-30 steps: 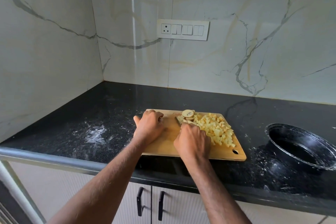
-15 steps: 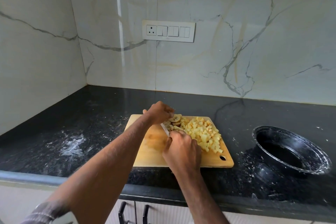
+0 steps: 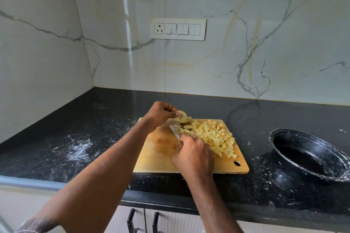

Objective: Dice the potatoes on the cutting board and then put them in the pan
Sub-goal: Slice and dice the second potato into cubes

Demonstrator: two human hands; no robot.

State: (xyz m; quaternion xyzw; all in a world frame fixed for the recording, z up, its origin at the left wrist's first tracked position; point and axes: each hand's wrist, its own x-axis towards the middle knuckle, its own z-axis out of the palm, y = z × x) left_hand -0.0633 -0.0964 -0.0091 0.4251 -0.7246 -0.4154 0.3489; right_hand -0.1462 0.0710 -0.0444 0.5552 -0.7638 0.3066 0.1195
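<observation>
My left hand [image 3: 161, 112] pinches a potato slice [image 3: 181, 115] above the cutting board [image 3: 157, 149]; my right hand [image 3: 193, 154] grips what looks like a knife [image 3: 174, 132] (diced potatoes [image 3: 216, 136] alongside).

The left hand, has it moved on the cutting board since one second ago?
Yes. The left hand went from the cutting board's left part to its far edge, and now pinches a potato slice there.

Both hands curled: left hand [image 3: 160, 112] raised with fingertips pinched, right hand [image 3: 193, 154] fisted below.
</observation>
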